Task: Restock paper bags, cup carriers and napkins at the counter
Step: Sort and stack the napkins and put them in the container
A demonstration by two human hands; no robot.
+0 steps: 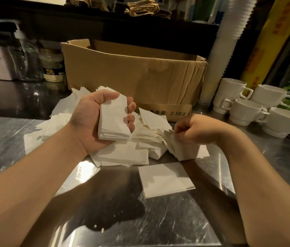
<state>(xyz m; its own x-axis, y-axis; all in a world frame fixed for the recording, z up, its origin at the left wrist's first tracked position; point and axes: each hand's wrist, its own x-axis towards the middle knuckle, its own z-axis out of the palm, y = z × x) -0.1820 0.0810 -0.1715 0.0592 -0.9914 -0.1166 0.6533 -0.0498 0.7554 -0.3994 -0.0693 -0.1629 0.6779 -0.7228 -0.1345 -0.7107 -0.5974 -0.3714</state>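
1. Nearest, at about 5 o'clock from the middle of the view, one flat napkin [165, 179] lies alone on the steel surface [185, 225], a little apart from the pile.
2. Just beyond it, at the middle, a loose pile [123, 154] of white napkins is spread on the surface, with many corners turned in different directions.
3. The left hand [94, 120], at about 10 o'clock from the single napkin, is palm up and grips a squared stack [113, 120] of napkins; the thumb lies on top and the fingertips [131, 107] curl round the far edge.
4. The right hand [199, 131], at 3 o'clock from the stack, is curled with knuckles up and pinches some napkins at the right edge of the pile. How many, I cannot tell.
5. Behind the pile, at 12 o'clock, stands an open carton [131, 73]; its inside is not visible.
6. At 2 o'clock are white cups [247, 111] and a tall sleeve of paper cups [224, 50].
7. Farthest, on the shelf at 12 o'clock, paper bags [142, 8] with twine handles lie.
8. My judgement: the step in hand is the napkins, gathering loose ones into a neat stack. The next move calls for laying the pinched napkins onto the stack with the edges matched, and the thin sheets may slide or fold.
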